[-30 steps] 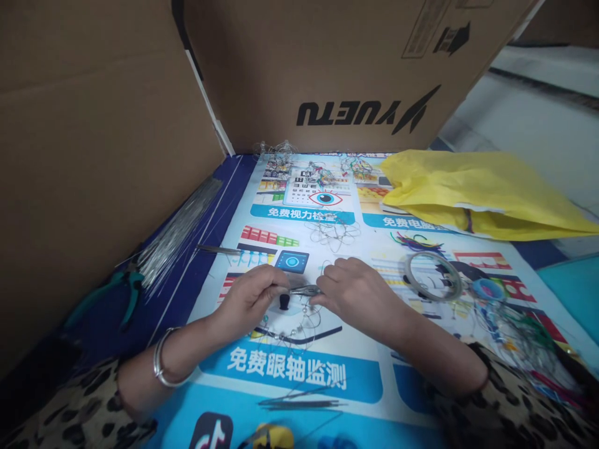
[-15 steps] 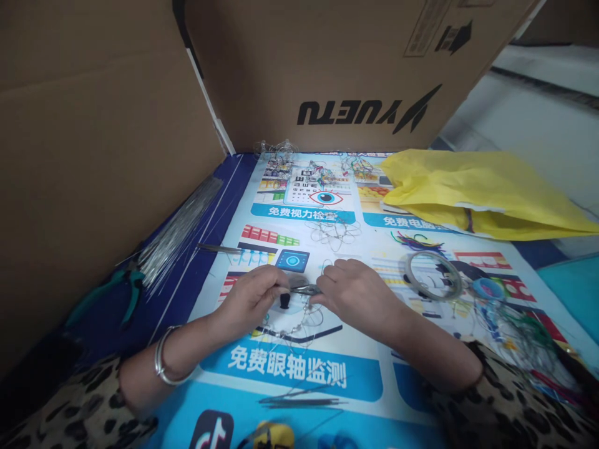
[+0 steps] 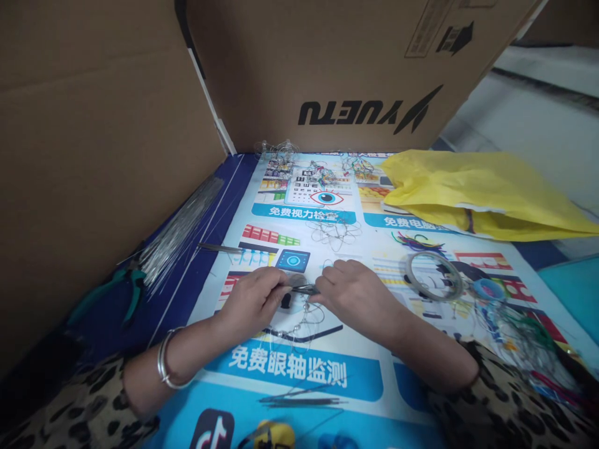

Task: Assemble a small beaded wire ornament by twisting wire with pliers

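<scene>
Head view shows both hands (image 3: pixel 250 300) gripping a silvery piece (image 3: pixel 304 289), pliers (image 3: pixel 136 296) left, tape roll (image 3: pixel 434 296) right, carton (image 3: pixel 304 68) behind.

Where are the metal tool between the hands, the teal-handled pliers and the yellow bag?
Metal tool (image 3: pixel 306 289): head view, exposed metal section.
Teal-handled pliers (image 3: pixel 136 294): head view, right-side handle.
Yellow bag (image 3: pixel 468 181): head view, upper face.

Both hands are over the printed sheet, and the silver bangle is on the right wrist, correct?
No: the head view shows the silver bangle on the left wrist. The left hand and right hand are indeed over the printed sheet.
</scene>
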Motion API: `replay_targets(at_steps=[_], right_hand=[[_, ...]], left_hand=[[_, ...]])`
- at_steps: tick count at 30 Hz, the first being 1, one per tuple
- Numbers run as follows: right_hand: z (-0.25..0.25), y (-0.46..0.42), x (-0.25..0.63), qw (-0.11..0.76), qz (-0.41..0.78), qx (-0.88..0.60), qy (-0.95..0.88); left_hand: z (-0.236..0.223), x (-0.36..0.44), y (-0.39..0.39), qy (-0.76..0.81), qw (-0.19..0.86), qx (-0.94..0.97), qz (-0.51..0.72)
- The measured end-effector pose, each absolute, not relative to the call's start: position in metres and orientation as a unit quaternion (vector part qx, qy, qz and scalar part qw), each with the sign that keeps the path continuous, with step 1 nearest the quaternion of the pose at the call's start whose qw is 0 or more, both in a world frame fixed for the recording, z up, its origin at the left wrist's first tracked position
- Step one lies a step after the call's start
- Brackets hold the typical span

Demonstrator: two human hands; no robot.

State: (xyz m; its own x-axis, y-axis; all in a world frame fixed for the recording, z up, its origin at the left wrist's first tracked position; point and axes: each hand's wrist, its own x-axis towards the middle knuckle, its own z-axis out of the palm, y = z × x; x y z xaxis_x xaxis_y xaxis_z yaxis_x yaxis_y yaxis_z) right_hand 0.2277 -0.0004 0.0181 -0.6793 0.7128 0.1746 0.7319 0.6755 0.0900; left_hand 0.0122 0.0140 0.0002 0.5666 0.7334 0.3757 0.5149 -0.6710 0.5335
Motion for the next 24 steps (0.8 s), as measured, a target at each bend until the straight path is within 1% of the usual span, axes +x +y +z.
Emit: replay_targets(at_steps=[5,13,16,24], right_hand=[[0.0199,-0.0013,0.2273,0.060,-0.086,-0.392,-0.914],[0.0204,-0.0023,0.2240,0.056,-0.086,-0.399,-0.911],[0.0189,-0.0026,0.2231,0.058,-0.093,-0.415,-0.903],[0.0252,-0.0016,0.2295,0.068,-0.099,-0.458,-0.881]], left_hand=[[-0.0020,0.0113,0.0140,0.334,0.161,0.884,0.285],[0.0013,0.0117,0.0121,0.344,0.061,0.912,0.215],[0.0015,0.0120,0.0128,0.345,0.057,0.910,0.221],[-0.0024,0.0054,0.0194,0.378,0.085,0.881,0.270]])
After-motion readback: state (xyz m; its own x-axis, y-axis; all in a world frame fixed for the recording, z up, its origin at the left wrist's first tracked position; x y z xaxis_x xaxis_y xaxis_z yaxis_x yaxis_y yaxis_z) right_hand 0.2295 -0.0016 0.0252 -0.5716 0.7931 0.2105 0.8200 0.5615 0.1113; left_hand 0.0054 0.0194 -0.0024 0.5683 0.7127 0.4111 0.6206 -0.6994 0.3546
